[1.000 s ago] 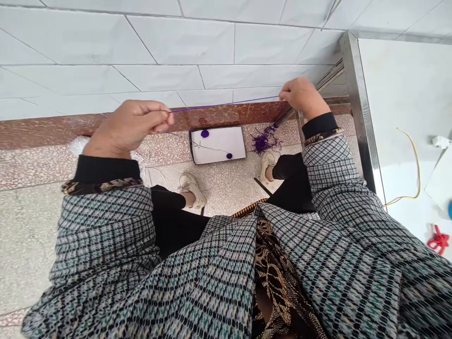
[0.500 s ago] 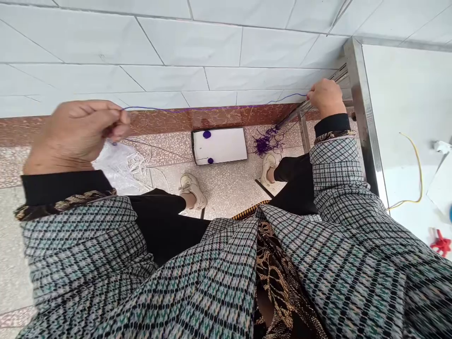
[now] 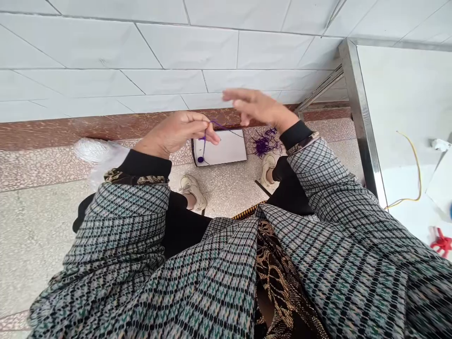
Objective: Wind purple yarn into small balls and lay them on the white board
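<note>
My left hand (image 3: pixel 180 133), thumb and finger pressed together, pinches a thin purple cord (image 3: pixel 222 125). From its fingertips the cord loops right, and another stretch drops toward a small round purple piece (image 3: pixel 200 159). Whether that piece hangs from the cord or lies on the white box lid (image 3: pixel 228 148) below, I cannot tell. To the right, my right hand (image 3: pixel 256 106) is raised with fingers stretched out, slightly blurred, holding nothing visible. Below it on the speckled floor lies a tangled heap of purple cord (image 3: pixel 264 142).
A clear plastic bag (image 3: pixel 106 157) with white strands sits on the floor at left. At right stands a metal-framed table (image 3: pixel 363 117) with a yellow cord (image 3: pixel 418 165) and a red knotted piece (image 3: pixel 440 242). A tiled wall (image 3: pixel 197 49) rises in front.
My hands were wide apart with the cord stretched between them. My left hand has moved right and my right hand left. My right hand has let go of its end.
</note>
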A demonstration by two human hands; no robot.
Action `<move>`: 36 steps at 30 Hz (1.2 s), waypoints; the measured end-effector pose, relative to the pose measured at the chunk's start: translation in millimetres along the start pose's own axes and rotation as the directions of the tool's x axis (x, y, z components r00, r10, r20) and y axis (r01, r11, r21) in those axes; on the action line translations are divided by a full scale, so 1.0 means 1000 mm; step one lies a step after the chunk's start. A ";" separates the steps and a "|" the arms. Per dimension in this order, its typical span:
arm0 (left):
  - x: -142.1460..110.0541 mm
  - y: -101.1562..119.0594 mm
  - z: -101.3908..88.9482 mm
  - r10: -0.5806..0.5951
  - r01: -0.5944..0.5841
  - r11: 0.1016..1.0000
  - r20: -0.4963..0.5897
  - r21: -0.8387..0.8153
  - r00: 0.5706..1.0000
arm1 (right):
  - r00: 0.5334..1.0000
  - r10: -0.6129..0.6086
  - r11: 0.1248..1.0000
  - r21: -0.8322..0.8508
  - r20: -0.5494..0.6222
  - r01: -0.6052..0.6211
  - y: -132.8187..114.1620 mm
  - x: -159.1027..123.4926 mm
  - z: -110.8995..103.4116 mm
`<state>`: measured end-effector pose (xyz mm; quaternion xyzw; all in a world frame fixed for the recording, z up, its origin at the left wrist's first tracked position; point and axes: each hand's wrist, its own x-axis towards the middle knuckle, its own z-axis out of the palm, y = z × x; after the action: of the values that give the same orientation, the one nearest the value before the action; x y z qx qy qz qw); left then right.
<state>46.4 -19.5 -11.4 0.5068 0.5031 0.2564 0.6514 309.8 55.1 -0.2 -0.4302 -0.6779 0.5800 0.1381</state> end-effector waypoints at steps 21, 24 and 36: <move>-0.036 -0.012 -0.064 -0.125 0.231 0.925 -0.332 0.302 0.935 | 0.589 0.180 0.984 0.150 -0.788 -0.100 0.069 -0.041 -0.161; -0.039 -0.011 -0.068 -0.099 0.204 0.940 -0.355 0.272 0.930 | 0.604 0.235 0.970 0.144 -0.762 -0.197 0.078 -0.034 -0.163; 0.008 0.006 -0.002 0.085 -0.099 0.956 0.063 0.275 0.994 | 0.997 0.031 0.959 0.283 -0.065 -0.011 0.012 0.002 -0.009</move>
<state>48.0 -10.1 -9.0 0.6223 0.4934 0.2003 0.5737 320.2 61.5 -9.4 -0.4330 -0.5783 0.6571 0.2151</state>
